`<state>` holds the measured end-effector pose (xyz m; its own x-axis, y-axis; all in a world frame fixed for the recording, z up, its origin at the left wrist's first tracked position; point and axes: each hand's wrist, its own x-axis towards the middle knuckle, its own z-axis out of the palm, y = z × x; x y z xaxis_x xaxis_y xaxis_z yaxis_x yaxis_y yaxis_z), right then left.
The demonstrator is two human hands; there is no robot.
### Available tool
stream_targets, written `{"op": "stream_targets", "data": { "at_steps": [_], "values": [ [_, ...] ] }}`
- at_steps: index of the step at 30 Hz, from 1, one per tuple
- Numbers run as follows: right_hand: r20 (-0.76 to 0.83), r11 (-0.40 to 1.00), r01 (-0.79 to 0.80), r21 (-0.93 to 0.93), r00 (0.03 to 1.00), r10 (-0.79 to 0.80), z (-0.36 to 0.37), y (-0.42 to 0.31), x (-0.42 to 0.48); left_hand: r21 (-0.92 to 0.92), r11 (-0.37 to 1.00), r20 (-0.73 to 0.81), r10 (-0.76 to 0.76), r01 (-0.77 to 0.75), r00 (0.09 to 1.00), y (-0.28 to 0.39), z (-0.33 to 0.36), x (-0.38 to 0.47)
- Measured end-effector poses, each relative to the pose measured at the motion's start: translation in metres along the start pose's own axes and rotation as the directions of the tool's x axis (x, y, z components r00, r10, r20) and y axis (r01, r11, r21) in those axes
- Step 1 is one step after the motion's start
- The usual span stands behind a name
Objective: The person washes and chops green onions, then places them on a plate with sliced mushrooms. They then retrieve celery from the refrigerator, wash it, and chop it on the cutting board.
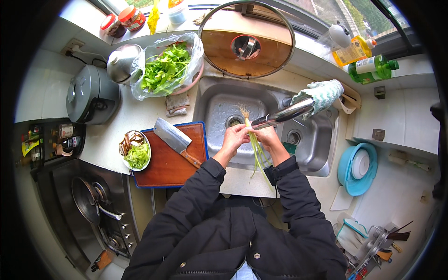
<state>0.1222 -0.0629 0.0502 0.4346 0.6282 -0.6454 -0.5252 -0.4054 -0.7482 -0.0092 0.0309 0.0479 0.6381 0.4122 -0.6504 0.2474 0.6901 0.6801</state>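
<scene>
Both my hands hold a bunch of green onions (256, 147) over the front of the left sink basin (224, 94). Its roots point away from me, and the thin green stalks hang towards the counter edge. My left hand (235, 139) grips it from the left with thumb and fingers. My right hand (266, 137) closes on it from the right, just below the end of the metal faucet (283, 113). A knitted cloth (320, 96) is draped over the faucet. Left of the sink, a cleaver (173, 135) lies on a brown cutting board (157, 175).
A bowl of sliced vegetables (136, 155) stands at the board's left edge. Behind are a plastic bag of leafy greens (166, 68) and an upright glass lid (217, 45). The right basin (316, 150) adjoins; a blue basket (344, 171) stands farther right. A pan (84, 199) sits on the stove.
</scene>
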Motion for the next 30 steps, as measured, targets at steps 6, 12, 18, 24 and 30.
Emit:
{"op": "stream_targets", "data": {
  "at_steps": [6,12,18,24,30],
  "values": [
    [-0.137,0.989,0.034,-0.145,0.989,-0.055,0.007,-0.009,-0.011,-0.15,0.988,0.026,0.031,-0.027,0.999,-0.018,-0.006,0.008],
    [0.122,0.962,0.183,0.204,0.97,-0.21,0.028,0.003,-0.007,-0.103,0.992,-0.165,0.058,-0.076,0.985,-0.007,-0.005,0.001],
    [-0.049,0.92,0.391,-0.028,0.919,-0.392,0.043,0.004,-0.009,-0.285,0.94,-0.102,0.167,-0.189,0.981,-0.001,0.013,-0.01],
    [0.081,0.264,0.277,-0.924,0.816,-0.572,-0.081,-0.041,-0.027,-0.402,0.87,-0.206,0.217,-0.284,0.954,0.023,-0.007,0.009],
    [0.201,0.128,0.285,-0.95,0.871,-0.448,-0.153,-0.078,-0.014,-0.111,0.884,-0.32,0.401,-0.454,0.858,0.059,-0.007,-0.005]
  ]
}}
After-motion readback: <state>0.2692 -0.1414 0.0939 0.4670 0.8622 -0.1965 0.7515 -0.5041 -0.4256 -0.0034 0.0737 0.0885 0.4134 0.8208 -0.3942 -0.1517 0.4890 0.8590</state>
